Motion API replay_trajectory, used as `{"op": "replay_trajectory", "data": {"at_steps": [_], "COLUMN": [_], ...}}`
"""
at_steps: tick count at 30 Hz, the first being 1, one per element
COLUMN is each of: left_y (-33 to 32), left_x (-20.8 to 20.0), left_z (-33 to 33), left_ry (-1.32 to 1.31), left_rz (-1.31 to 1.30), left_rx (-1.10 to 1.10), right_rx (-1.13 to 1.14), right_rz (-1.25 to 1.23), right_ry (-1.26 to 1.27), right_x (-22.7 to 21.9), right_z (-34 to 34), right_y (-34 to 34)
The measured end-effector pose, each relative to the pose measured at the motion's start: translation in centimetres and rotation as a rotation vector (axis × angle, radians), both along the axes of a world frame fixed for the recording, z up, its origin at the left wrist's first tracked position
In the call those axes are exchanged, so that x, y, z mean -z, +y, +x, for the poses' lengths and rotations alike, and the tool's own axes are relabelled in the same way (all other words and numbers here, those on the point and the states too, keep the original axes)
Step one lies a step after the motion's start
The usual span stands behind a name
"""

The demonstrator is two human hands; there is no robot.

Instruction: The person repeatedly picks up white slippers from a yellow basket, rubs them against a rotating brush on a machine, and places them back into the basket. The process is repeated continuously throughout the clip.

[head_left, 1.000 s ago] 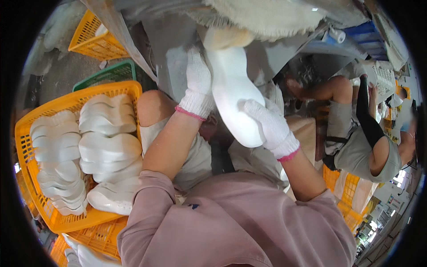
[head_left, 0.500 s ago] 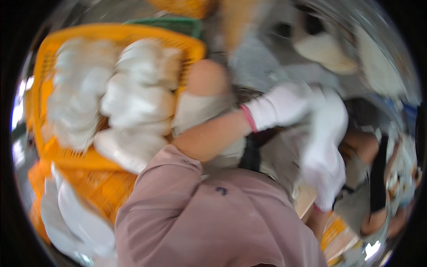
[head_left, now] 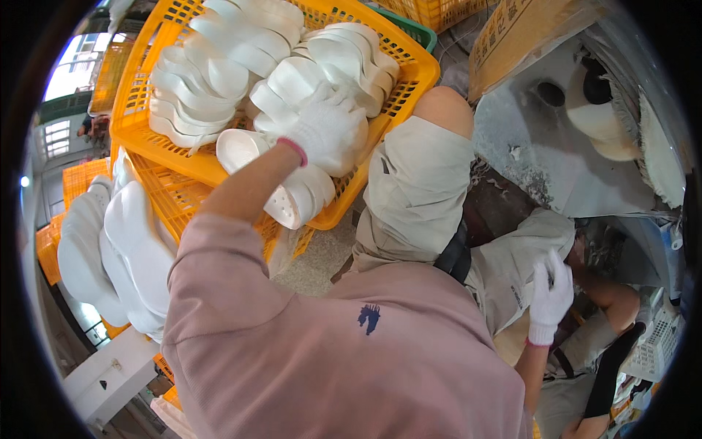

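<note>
My left hand (head_left: 333, 135), in a white knit glove with a pink cuff, reaches into a yellow plastic basket (head_left: 420, 69). Its fingers curl over one of the white clogs (head_left: 296, 84) stacked there in overlapping rows; the glove hides part of what it holds. Just below that hand, a clog with small holes (head_left: 283, 207) shows at the basket's near edge. My right hand (head_left: 552, 296), gloved the same way, is above my right thigh with its fingers apart and nothing in them.
Right of the basket stands a dusty grey metal housing (head_left: 523, 139) with dark round openings. A cardboard flap (head_left: 512, 44) leans over it. White foam sole-shaped pieces (head_left: 135, 245) stand at the left. Another person's leg (head_left: 610, 366) is at lower right.
My left hand has swung from the grey housing side across to the basket on the left. My right hand has parted from it and sits lower. The view has shifted too.
</note>
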State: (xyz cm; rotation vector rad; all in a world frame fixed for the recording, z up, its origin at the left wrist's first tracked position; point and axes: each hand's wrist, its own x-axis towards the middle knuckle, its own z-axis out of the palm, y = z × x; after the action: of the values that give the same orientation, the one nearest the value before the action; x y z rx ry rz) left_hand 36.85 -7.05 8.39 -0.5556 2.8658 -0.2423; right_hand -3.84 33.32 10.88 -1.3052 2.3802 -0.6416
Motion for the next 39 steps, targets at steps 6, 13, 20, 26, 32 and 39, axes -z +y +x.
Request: {"op": "replay_trajectory", "data": {"at_steps": [6,13,20,26,32,39], "left_y": [-6.5,-4.0,-3.4,-9.5,-10.1,1.6], "left_x": [2.1,-5.6,-2.4,-1.6,-2.3,1.7], "left_z": [-0.2,2.5,1.7,1.6,4.6,1.3], "left_ry": [0.225,0.702,1.108,1.184,1.290,1.232], "left_rz": [0.132,0.287,0.387,0.193,0.309,0.270], "left_rx": [-0.700,-0.908,-0.876,-1.010,-0.976,-0.992], "right_rx": [-0.208,-0.385,-0.712,-0.599,-0.579,-0.375], "right_rz": [-0.166,-0.532,-0.526,-0.676,-0.586,-0.360], "right_ry": [-0.020,-0.142,-0.173,-0.196,-0.220,-0.388], "right_x": [-1.9,-4.0,-1.0,0.1,-1.4,-1.7], "right_z": [4.0,12.5,22.5,22.4,22.6,23.6], "right_y": [-7.1,-16.4,-30.3,-30.5,-28.6,-33.6]}}
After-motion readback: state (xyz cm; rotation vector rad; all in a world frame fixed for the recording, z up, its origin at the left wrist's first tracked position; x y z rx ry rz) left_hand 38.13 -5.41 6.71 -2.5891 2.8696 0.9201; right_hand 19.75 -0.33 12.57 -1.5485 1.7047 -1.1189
